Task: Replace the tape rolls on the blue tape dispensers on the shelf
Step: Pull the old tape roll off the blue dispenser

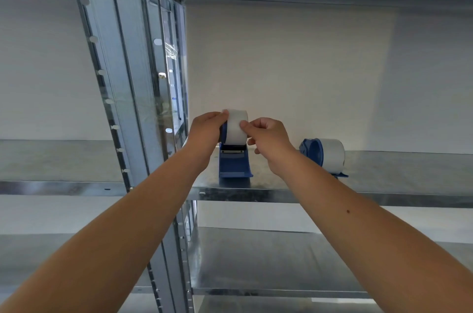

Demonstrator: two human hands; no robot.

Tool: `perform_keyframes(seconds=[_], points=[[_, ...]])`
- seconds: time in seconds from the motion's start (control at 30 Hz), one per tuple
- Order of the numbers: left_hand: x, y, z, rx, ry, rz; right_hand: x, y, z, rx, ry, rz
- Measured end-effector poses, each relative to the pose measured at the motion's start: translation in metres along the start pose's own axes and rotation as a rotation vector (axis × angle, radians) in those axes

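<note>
Tape roll: we see the white tape roll (236, 127) seated on the blue tape dispenser (234, 164) at frame centre, its axis running left to right.
Hands: the left hand (204, 131) grips the roll's left end; the right hand (268, 141) pinches at its front face, thumb on the tape.
Nearer hand: we judge neither, since the roll sits between them.
Shelf: the dispenser stands near the front edge of the shelf (384, 195).
Second dispenser (311, 151): right of centre, well apart, already carrying a roll.

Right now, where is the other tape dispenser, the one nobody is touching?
In the head view, the second dispenser sits on the metal shelf, just right of the right hand, untouched.
</note>
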State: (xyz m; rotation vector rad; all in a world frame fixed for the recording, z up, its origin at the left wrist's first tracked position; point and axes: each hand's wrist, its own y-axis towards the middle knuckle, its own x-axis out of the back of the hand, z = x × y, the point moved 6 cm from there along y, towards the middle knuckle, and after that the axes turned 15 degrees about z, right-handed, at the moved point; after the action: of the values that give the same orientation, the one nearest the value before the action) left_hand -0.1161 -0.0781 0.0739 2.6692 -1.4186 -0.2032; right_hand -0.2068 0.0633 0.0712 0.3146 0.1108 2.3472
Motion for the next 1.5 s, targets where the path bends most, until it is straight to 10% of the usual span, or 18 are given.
perform_keyframes(seconds=[0.63,1.07,1.5], points=[[-0.004,-0.002,0.002,-0.102,0.243,-0.167,0.014,-0.005,-0.006,0.053,0.031,-0.211],[-0.002,-0.003,0.008,-0.076,0.133,-0.123,0.025,-0.016,-0.026,-0.056,-1.128,0.221],[0.001,-0.017,0.004,-0.163,0.083,-0.191,0.039,-0.031,0.001,0.134,-0.897,-0.054]])
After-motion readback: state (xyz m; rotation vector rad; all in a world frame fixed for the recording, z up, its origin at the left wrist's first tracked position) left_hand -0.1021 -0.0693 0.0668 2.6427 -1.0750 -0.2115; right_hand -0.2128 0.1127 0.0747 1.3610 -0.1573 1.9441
